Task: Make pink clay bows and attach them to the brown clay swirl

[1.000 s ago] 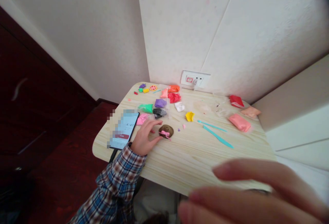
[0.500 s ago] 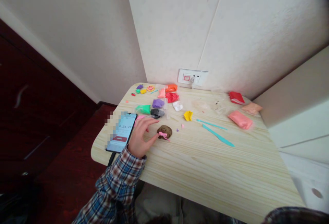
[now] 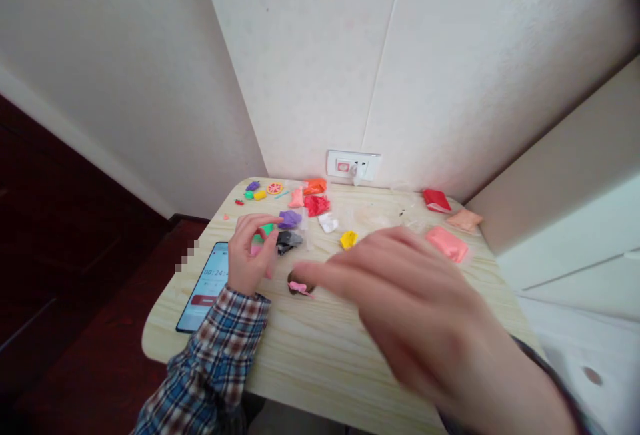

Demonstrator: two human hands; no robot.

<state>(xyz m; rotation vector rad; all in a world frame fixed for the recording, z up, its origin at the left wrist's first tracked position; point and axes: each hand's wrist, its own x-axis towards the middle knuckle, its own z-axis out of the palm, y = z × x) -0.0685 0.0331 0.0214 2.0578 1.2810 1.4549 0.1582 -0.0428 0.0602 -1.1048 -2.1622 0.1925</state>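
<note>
Hanging large and blurred across the lower centre of the frame, the right hand (image 3: 425, 305) is held with its forefinger extended; whether anything is pinched or touched by it cannot be told. Partly covered by that fingertip, a small brown hat (image 3: 293, 278) with a pink bow (image 3: 299, 287) is seen on the table (image 3: 310, 362), near the frame's centre. Left of it, the left hand (image 3: 247, 258) is curved, thumb and forefinger slightly parted, with nothing seen held. If soft, the hat is probably best steadied lightly by its brim, with the bow left unpressed. Beyond the hands, purple clay (image 3: 290, 220), black clay (image 3: 289, 242) and red clay (image 3: 317, 206) are held in clear bags; farther right, a pink packet (image 3: 447, 244) is filled plump.
</note>
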